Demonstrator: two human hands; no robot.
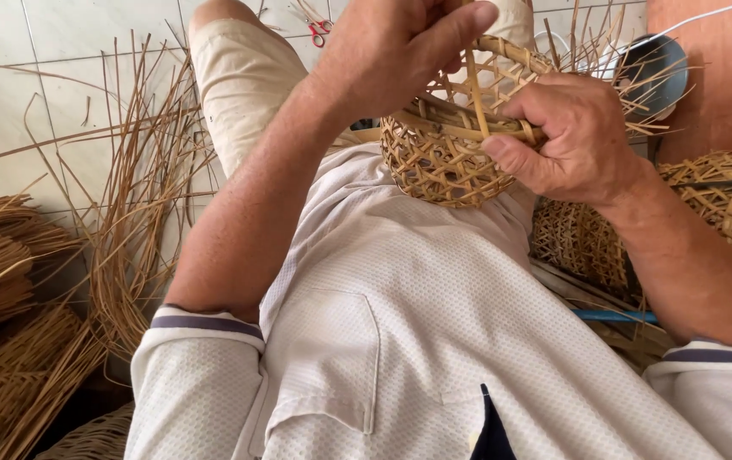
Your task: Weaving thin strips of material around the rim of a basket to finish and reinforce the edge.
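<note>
We've got the small open-weave cane basket (438,158) resting on our lap against the white shirt (434,324). Our right hand (575,140) clamps its rim, fingers curled tight over a flat strip. Our left hand (391,47) sits above the rim, fingers bent around the weave. Loose cane strands (140,196) fan across the tiled floor (8,94) at left; red-handled scissors (319,31) lie beyond.

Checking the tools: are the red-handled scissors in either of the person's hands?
No, the scissors lie on the floor tiles; both hands grip the woven basket.
</note>
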